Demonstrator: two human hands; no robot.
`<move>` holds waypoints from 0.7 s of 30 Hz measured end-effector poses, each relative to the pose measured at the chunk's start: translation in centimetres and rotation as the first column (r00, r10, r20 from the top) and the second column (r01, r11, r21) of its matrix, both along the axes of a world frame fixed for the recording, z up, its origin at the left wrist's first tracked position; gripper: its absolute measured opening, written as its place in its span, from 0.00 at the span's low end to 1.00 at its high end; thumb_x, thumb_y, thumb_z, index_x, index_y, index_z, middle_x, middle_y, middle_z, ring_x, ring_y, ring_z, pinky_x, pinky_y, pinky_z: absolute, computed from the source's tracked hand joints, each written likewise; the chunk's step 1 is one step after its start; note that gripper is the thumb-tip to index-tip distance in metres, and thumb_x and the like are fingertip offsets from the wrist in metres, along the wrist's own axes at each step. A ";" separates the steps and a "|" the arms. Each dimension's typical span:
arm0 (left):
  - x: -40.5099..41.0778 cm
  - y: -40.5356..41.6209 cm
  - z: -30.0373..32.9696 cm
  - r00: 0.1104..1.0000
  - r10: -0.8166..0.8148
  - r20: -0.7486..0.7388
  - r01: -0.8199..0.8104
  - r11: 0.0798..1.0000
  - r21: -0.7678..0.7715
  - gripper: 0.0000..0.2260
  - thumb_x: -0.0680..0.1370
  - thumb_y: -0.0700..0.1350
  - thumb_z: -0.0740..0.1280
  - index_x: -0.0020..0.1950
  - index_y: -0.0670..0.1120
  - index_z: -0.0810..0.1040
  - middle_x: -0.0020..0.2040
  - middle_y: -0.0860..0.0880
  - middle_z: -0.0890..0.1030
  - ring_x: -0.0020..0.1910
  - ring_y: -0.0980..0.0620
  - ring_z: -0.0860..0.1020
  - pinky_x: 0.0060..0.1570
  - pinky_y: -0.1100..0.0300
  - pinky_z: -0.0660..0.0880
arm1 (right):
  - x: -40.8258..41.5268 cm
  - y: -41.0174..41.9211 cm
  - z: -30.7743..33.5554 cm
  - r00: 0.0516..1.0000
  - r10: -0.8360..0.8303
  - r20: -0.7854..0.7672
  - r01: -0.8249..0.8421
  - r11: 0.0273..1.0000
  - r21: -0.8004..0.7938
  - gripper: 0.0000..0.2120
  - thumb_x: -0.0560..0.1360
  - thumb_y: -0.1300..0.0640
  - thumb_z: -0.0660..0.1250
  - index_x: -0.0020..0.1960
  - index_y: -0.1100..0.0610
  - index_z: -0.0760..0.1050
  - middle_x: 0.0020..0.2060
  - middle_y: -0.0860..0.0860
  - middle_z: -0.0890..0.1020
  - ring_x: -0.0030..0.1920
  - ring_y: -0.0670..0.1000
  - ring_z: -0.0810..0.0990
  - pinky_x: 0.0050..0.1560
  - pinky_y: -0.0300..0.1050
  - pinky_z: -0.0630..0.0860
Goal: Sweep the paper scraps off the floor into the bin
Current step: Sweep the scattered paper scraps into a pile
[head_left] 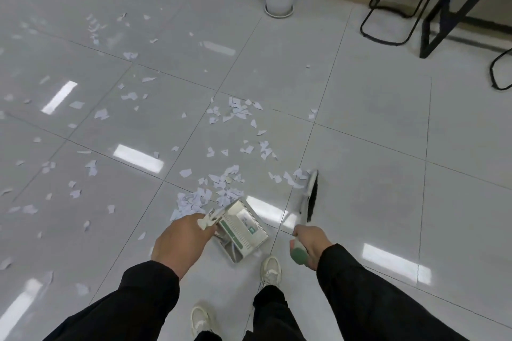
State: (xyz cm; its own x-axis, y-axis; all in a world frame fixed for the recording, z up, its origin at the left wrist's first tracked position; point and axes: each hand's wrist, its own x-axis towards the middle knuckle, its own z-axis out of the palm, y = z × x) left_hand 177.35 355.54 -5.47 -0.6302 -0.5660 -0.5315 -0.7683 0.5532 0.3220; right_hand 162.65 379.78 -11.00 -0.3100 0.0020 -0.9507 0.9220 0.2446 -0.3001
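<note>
From the head camera, the left hand (178,243) grips the handle of the dustpan (241,230), fingers curled round it. The right hand (310,243) holds the green-tipped handle of the broom (309,196). Paper scraps (221,191) lie on the tiled floor (374,147) just beyond the dustpan, left of the bristles, more scattered farther away. The dustpan's label is too blurred to read.

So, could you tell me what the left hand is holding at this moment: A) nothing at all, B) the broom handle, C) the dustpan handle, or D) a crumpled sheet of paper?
C: the left hand grips the handle of the dustpan, whose tray sits by the scrap pile, while the right hand holds the broom.
</note>
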 end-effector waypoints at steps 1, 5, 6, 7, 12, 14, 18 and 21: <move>0.0 0.1 0.2 1.000 0.004 -0.002 -0.004 1.000 0.000 0.13 0.79 0.61 0.65 0.38 0.57 0.75 0.36 0.55 0.80 0.38 0.54 0.79 0.36 0.58 0.72 | -0.4 -0.6 0.3 1.000 0.004 -0.015 -0.004 1.000 -0.023 0.02 0.78 0.68 0.60 0.49 0.64 0.71 0.43 0.60 0.72 0.29 0.54 0.73 0.23 0.37 0.73; 1.3 0.6 0.9 0.993 0.113 -0.017 -0.113 0.994 0.008 0.10 0.79 0.61 0.66 0.42 0.58 0.79 0.35 0.55 0.81 0.37 0.54 0.80 0.38 0.57 0.75 | -4.5 -1.8 1.3 0.988 0.151 -0.038 -0.153 0.987 -0.055 0.05 0.79 0.65 0.61 0.54 0.64 0.71 0.34 0.59 0.75 0.22 0.53 0.71 0.22 0.37 0.70; 1.8 0.5 0.9 0.989 0.145 -0.022 -0.145 0.989 0.014 0.09 0.78 0.61 0.66 0.43 0.58 0.80 0.36 0.56 0.81 0.38 0.54 0.80 0.39 0.57 0.75 | -5.1 -2.0 1.6 0.985 0.171 -0.036 -0.173 0.983 -0.056 0.06 0.78 0.64 0.62 0.54 0.64 0.71 0.32 0.59 0.75 0.21 0.52 0.71 0.22 0.37 0.70; 2.1 0.4 0.8 0.986 0.165 -0.024 -0.165 0.986 0.018 0.09 0.78 0.60 0.66 0.43 0.58 0.80 0.36 0.56 0.81 0.39 0.54 0.79 0.39 0.57 0.74 | -5.4 -2.0 1.6 0.986 0.164 -0.041 -0.166 0.984 -0.057 0.06 0.78 0.64 0.63 0.54 0.64 0.72 0.31 0.58 0.75 0.21 0.52 0.71 0.23 0.37 0.70; 5.8 0.2 0.6 0.967 0.256 -0.021 -0.255 0.966 0.030 0.12 0.79 0.61 0.65 0.36 0.60 0.73 0.32 0.56 0.79 0.38 0.55 0.79 0.38 0.58 0.74 | -2.0 -3.1 2.8 0.980 0.173 -0.094 -0.179 0.982 -0.061 0.03 0.78 0.65 0.61 0.50 0.64 0.73 0.32 0.58 0.74 0.24 0.53 0.70 0.24 0.40 0.70; 7.4 -0.2 0.3 0.964 0.263 -0.035 -0.262 0.964 0.035 0.14 0.79 0.62 0.65 0.35 0.59 0.73 0.32 0.55 0.80 0.40 0.55 0.80 0.39 0.58 0.76 | 0.4 -2.6 3.0 0.978 0.172 -0.118 -0.178 0.983 -0.048 0.03 0.78 0.65 0.60 0.49 0.64 0.72 0.29 0.57 0.73 0.23 0.53 0.69 0.24 0.40 0.69; 12.2 -0.1 0.2 0.965 0.261 -0.033 -0.261 0.965 -0.010 0.14 0.80 0.60 0.64 0.38 0.56 0.75 0.35 0.55 0.80 0.38 0.53 0.79 0.36 0.59 0.72 | 5.7 -0.9 3.0 0.973 0.177 -0.146 -0.179 0.984 0.003 0.04 0.78 0.65 0.61 0.51 0.65 0.72 0.26 0.58 0.74 0.22 0.53 0.69 0.24 0.42 0.69; 16.5 0.2 -0.3 0.963 0.268 -0.029 -0.269 0.963 -0.013 0.09 0.81 0.59 0.65 0.47 0.56 0.79 0.40 0.56 0.81 0.41 0.52 0.79 0.38 0.58 0.72 | 10.1 0.5 3.2 0.975 0.172 -0.140 -0.166 0.985 0.054 0.05 0.78 0.63 0.62 0.52 0.63 0.72 0.26 0.58 0.76 0.22 0.54 0.72 0.26 0.42 0.70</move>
